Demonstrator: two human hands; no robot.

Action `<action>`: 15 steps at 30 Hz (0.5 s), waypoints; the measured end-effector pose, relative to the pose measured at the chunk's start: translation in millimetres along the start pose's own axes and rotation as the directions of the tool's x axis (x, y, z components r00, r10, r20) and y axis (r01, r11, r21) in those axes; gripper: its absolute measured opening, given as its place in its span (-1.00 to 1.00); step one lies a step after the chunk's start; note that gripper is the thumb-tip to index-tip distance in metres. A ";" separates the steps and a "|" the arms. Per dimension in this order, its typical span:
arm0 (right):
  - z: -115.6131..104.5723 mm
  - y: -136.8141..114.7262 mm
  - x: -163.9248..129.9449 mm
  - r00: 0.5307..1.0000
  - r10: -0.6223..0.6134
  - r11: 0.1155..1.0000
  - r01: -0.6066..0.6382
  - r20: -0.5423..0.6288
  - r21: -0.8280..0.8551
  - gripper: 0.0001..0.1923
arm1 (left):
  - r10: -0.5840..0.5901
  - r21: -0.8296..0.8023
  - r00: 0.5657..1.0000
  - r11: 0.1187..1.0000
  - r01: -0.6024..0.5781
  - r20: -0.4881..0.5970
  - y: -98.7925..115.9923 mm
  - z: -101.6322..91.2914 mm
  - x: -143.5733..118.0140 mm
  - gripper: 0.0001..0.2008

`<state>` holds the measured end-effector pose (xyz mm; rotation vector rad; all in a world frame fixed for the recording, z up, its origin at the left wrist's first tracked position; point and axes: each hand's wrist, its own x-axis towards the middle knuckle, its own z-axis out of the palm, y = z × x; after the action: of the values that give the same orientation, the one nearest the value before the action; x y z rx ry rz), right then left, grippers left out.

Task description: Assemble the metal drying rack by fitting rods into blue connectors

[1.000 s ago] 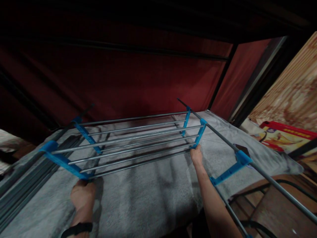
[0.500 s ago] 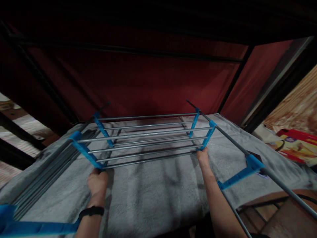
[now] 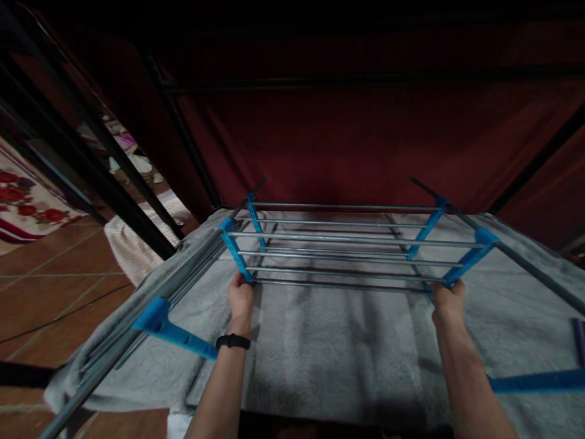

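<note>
Two hands hold a drying rack (image 3: 347, 247) by its near corners. The left hand (image 3: 241, 296) grips the near left corner, where a blue plastic bar (image 3: 236, 256) meets the closest metal rod. Its fingers are curled shut around that corner. A black band (image 3: 233, 341) sits on the left wrist. The right hand (image 3: 448, 300) grips the near right corner of the rack, under another blue bar (image 3: 468, 259). Its fingers are closed around that corner too.

The rack is a flat set of thin metal rods running from side to side between the blue bars. It is held just above a gray towel (image 3: 329, 341), and I cannot tell if its far end touches the towel. The towel is spread wide below the rack and hangs down past it on the left.

Long gray poles (image 3: 137, 329) run along both sides of the rack, and more blue pieces (image 3: 169, 323) stick out from them close to the arms. Behind the rack is a dark red cloth wall (image 3: 356, 140) with black bars (image 3: 183, 140) across it. Left of the rack is a brown tiled floor (image 3: 50, 280), with a flowered rug (image 3: 27, 207) farther off.
</note>
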<state>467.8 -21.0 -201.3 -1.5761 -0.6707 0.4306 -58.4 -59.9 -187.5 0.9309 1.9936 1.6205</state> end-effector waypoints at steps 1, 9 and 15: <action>-0.2 0.1 1.0 1.000 0.011 1.000 -0.011 0.002 0.020 -0.53 | 0.002 -0.008 1.000 1.000 -0.002 0.001 -0.6 0.0 1.0 -0.34; 6.3 -0.4 5.9 0.997 0.052 0.997 -0.055 0.061 0.057 -0.52 | 0.036 -0.054 0.999 0.998 -0.035 0.016 -3.6 3.6 14.6 -0.36; 9.1 1.4 9.5 0.996 0.010 0.999 -0.006 0.093 -0.047 -0.46 | 0.031 -0.001 0.999 1.000 -0.031 0.019 3.3 3.3 21.2 -0.65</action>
<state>469.5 -8.0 -202.8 -1.6110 -0.7510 0.4997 -70.0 -42.2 -183.1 0.9783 1.9753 1.6225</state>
